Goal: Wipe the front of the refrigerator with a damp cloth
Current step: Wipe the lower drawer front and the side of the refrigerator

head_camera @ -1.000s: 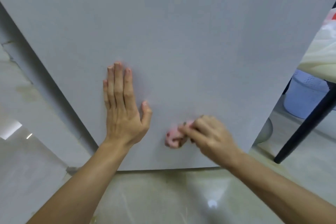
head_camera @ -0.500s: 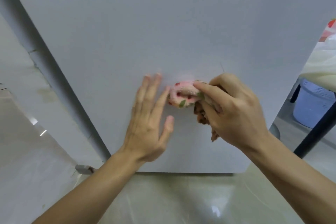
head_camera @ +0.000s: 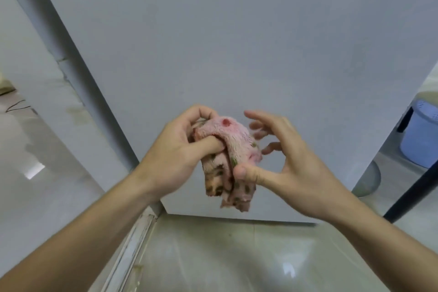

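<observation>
The left hand [head_camera: 175,149] gripped the cloth [head_camera: 232,140], its fingers curled over the top of the bundle and its thumb dug into a fold on the near side. The pink, patterned cloth was bunched into a thick roll between the two hands. Its long axis ran roughly up and down, with the rounded fold uppermost and the loose ends hanging below the left thumb toward the floor [head_camera: 225,256]. The right hand [head_camera: 291,161] was spread wide. Its thumb tip pressed the lower side of the cloth, and its blurred fingers were splayed apart just beyond the bundle. Behind both hands stood the pale refrigerator door [head_camera: 237,42]; whether the cloth touched it could not be told. Well off to the right of the right hand were a black leg [head_camera: 412,187] and a blue basket [head_camera: 419,135].
</observation>
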`<state>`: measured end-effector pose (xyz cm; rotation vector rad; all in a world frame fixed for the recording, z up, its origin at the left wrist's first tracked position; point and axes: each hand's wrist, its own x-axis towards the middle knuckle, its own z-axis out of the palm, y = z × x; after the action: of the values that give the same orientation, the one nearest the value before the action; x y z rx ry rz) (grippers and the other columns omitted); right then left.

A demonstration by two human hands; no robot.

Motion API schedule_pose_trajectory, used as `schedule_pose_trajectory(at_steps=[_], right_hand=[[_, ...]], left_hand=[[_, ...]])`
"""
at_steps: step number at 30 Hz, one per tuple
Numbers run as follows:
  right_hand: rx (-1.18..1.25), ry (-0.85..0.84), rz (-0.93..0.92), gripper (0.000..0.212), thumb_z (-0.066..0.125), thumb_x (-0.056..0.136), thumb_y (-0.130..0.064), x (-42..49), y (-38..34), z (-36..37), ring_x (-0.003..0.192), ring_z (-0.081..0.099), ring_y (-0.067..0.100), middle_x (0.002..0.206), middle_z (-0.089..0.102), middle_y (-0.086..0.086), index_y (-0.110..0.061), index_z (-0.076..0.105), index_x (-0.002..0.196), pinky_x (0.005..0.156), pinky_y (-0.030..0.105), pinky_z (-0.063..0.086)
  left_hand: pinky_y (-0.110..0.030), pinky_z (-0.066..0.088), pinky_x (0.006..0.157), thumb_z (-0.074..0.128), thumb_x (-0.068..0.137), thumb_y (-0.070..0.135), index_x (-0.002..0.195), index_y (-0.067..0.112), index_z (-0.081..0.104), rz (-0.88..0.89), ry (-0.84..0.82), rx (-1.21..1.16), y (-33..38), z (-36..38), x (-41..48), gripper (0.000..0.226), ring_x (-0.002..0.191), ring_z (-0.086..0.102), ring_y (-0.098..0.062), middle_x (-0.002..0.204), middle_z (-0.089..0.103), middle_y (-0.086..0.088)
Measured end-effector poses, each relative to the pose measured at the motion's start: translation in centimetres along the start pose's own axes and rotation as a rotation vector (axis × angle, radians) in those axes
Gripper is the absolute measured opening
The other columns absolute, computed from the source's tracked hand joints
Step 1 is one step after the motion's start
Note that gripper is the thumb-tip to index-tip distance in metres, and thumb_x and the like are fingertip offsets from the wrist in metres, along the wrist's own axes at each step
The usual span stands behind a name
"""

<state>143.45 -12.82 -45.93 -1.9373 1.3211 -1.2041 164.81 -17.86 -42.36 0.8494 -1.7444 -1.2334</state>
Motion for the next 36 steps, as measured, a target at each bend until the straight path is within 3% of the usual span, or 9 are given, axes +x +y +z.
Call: schedule_pose_trajectory(at_steps=[2,7,11,16,20,23,28,31,36], right_hand=[[0.143,-0.046,0.048,0.054,0.079,0.077,-0.057,0.6,-0.3,0.0,0.116,0.066,0.011,0.12,0.068,-0.007,-0.024,0.067,0.117,0.099,0.036,0.055],[0.48,-0.051,0.2,0.04,0.086,0.068,-0.035,2.0,-0.6,-1.5,0.054,0.063,0.016,0.071,0.069,-0.002,-0.014,0.06,0.09,0.044,0.028,0.051],[-0.002,-0.036,0.16,0.047,0.079,0.069,-0.066,2.4,-0.6,-2.7,0.064,0.068,0.013,0.079,0.076,-0.002,-0.025,0.075,0.092,0.057,0.023,0.05],[0.193,-0.098,0.206,0.041,0.079,0.074,-0.052,3.0,-0.1,-4.1,0.087,0.077,0.031,0.089,0.081,0.012,-0.018,0.084,0.095,0.088,0.043,0.057],[0.289,-0.15,0.174,0.036,0.074,0.083,-0.037,3.5,-0.1,-4.2,0.088,0.076,0.025,0.101,0.081,0.011,-0.016,0.081,0.111,0.084,0.031,0.058],[0.238,-0.094,0.177,0.026,0.069,0.087,-0.044,3.7,0.0,-4.2,0.081,0.068,0.025,0.088,0.076,0.001,-0.026,0.074,0.106,0.082,0.046,0.049],[0.092,-0.049,0.14,0.053,0.081,0.071,-0.072,3.4,-0.4,-2.7,0.077,0.066,0.009,0.089,0.075,-0.002,-0.027,0.069,0.095,0.071,0.027,0.052],[0.124,-0.075,0.164,0.039,0.094,0.07,-0.048,3.7,-0.3,-1.9,0.07,0.067,0.01,0.077,0.072,-0.007,-0.021,0.069,0.082,0.065,0.028,0.052],[0.463,-0.091,0.318,0.013,0.078,0.074,-0.024,4.2,-0.4,-1.9,0.055,0.061,0.02,0.067,0.063,0.003,-0.022,0.065,0.074,0.045,0.024,0.042]], left_hand=[[-0.018,0.049,0.059,0.075,0.068,0.016,0.083,0.029,0.066,-0.033,-0.069,0.006,0.3,-1.0,0.5,0.021,0.064,0.058,-0.01,0.07,0.061,0.004],[-0.018,0.056,0.066,0.068,0.08,0.009,0.102,0.012,0.07,-0.164,-0.166,-0.126,0.1,-2.7,1.4,0.022,0.076,0.072,-0.011,0.085,0.074,0.002],[-0.021,0.059,0.081,0.07,0.084,0.007,0.119,0.006,0.068,-0.195,-0.167,-0.193,-0.4,-3.1,1.6,0.035,0.092,0.076,-0.014,0.101,0.079,-0.003],[-0.025,0.06,0.086,0.08,0.085,0.016,0.126,0.004,0.069,-0.227,-0.131,-0.216,-0.5,-2.8,1.6,0.044,0.105,0.076,-0.018,0.114,0.079,-0.009],[-0.032,0.055,0.107,0.069,0.08,0.052,0.123,-0.005,0.07,-0.272,-0.134,-0.104,0.0,-1.9,1.7,0.071,0.117,0.073,-0.025,0.121,0.077,-0.014],[-0.027,0.059,0.093,0.079,0.073,0.037,0.1,0.005,0.081,-0.213,-0.035,-0.087,-0.1,-2.0,2.1,0.042,0.099,0.077,-0.02,0.104,0.081,-0.01],[-0.025,0.06,0.075,0.087,0.064,0.026,0.086,0.012,0.082,-0.15,0.018,-0.167,-0.3,-2.2,2.1,0.026,0.083,0.076,-0.016,0.09,0.08,-0.006],[-0.025,0.061,0.07,0.087,0.063,0.021,0.074,0.019,0.077,-0.175,0.003,-0.227,-0.1,-2.4,2.2,0.015,0.079,0.075,-0.015,0.083,0.077,-0.002],[-0.024,0.06,0.079,0.08,0.075,0.025,0.105,0.011,0.08,-0.21,0.041,-0.226,-0.9,-2.6,2.3,0.033,0.091,0.075,-0.014,0.101,0.079,-0.004]])
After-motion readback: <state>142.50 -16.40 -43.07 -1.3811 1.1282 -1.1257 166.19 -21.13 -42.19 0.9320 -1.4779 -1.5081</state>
